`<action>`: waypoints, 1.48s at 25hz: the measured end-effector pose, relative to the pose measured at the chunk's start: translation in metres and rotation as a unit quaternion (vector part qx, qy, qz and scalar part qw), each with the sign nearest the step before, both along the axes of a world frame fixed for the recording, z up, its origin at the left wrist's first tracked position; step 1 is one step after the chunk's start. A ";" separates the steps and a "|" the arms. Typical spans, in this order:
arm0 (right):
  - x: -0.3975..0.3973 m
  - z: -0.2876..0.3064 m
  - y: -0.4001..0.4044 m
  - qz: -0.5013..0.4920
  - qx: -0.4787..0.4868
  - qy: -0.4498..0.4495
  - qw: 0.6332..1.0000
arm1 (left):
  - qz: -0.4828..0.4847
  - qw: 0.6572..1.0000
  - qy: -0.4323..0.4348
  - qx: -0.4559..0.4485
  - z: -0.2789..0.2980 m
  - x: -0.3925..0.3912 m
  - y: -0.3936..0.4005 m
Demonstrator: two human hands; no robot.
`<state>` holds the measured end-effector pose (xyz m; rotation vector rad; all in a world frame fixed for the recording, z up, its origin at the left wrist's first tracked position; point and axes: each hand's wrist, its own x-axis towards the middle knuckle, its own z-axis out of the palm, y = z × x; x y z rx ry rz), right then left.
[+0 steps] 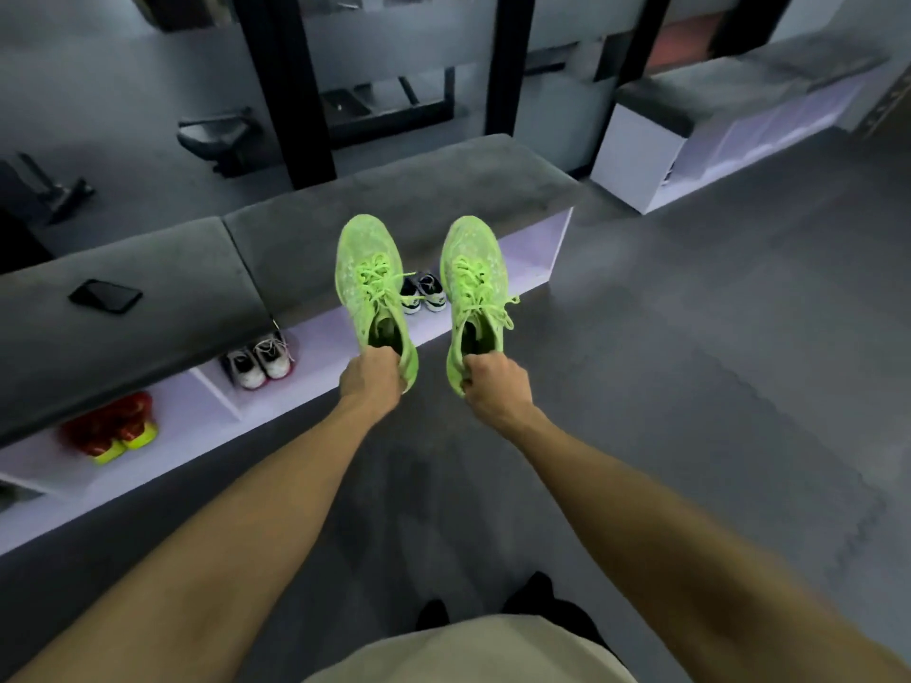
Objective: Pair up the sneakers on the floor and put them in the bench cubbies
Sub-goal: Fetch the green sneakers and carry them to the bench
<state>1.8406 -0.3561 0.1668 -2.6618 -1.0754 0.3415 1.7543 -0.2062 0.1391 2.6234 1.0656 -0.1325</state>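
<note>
Black-and-white pair (423,293) in the cubby mostly hidden behind the left green sneaker (372,283). Heels of both green sneakers covered by the hands. Desk (148,308) cut off at left edge. Background gear (222,138) too blurred to identify.

Dim, cool, even light; no hard shadows or glare. Wide-angle bending at edges. Overall soft; background and floor (690,386) smeared, neon sneakers sharpest.
</note>
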 end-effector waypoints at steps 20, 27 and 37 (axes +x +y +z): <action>0.097 -0.020 0.093 0.268 -0.010 -0.030 0.963 | 0.206 0.979 -0.004 -0.003 0.002 0.035 0.030; 0.081 -0.086 0.143 0.278 -0.006 -0.033 0.960 | 0.210 0.977 0.017 -0.021 -0.059 0.015 0.068; 0.109 -0.286 0.263 0.328 -0.082 0.017 0.941 | 0.242 0.960 0.073 -0.118 -0.260 0.044 0.172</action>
